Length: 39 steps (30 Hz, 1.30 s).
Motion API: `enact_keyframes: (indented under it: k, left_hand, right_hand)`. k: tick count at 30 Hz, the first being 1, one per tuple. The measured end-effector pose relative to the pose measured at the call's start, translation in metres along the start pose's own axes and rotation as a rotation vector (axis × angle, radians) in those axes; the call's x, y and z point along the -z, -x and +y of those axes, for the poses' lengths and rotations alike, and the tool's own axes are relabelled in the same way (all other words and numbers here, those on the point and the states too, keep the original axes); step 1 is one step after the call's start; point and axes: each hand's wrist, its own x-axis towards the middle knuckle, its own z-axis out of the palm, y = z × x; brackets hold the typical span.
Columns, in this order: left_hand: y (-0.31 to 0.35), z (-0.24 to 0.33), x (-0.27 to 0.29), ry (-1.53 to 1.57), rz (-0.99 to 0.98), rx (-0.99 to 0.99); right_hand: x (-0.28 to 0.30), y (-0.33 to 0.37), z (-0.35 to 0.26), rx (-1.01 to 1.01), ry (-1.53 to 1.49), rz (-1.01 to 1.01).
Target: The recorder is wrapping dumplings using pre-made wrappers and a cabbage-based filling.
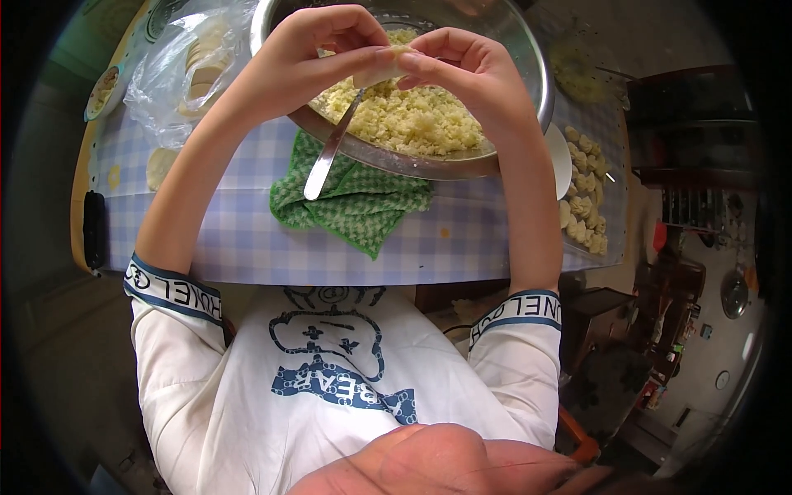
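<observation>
Over a large steel bowl, my left hand and my right hand meet, thumbs and fingertips pinching the edge of a pale dumpling. Both hands are closed on it; the fingers hide part of its upper side. Crumbly yellow-green filling lies in the bowl below. A metal spoon leans in the filling, its handle sticking out over the near rim. Under that handle, a crumpled green-and-white checked cloth rests against the bowl's near side.
A clear plastic bag with a stack of round wrappers lies left of the bowl. One loose wrapper is beside my left forearm. Several finished dumplings sit at the right. A small bowl stands at the far left on the checked tablecloth.
</observation>
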Motion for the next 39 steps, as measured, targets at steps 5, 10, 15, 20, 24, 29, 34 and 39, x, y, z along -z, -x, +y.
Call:
enact_keyframes:
  k: [5, 10, 15, 20, 24, 29, 34, 39]
  left_hand:
    - [-0.0002, 0.0012, 0.0006, -0.010, -0.014, 0.015]
    - [0.0000, 0.0020, 0.0001, -0.008, -0.013, 0.014]
    - [0.0001, 0.0039, -0.0003, -0.007, -0.016, 0.025]
    - [-0.0007, 0.0015, 0.0006, -0.006, -0.024, 0.016]
    - [-0.0005, 0.0039, 0.0001, -0.002, -0.020, 0.018]
    - [-0.0003, 0.0009, -0.0007, -0.005, -0.027, 0.004]
    - [-0.0001, 0.0026, -0.0006, -0.034, -0.021, 0.018]
    - [-0.0005, 0.0046, -0.0011, -0.024, -0.034, 0.019]
  right_hand:
    - [0.0001, 0.0001, -0.0007, 0.008, 0.013, -0.006]
    - [-0.0012, 0.0008, -0.0022, -0.001, 0.047, -0.001]
    - [-0.0017, 0.0010, -0.0029, 0.004, 0.027, -0.012]
    - [-0.0014, 0.0009, -0.0030, 0.015, 0.026, -0.009]
    - [-0.0019, 0.0009, -0.0033, 0.028, 0.033, 0.010]
    - [-0.0022, 0.0013, -0.0034, 0.025, 0.034, 0.022]
    - [-0.0024, 0.0007, -0.0008, 0.040, 0.059, 0.035]
    - [-0.0029, 0.0024, -0.0042, 0.015, 0.051, 0.030]
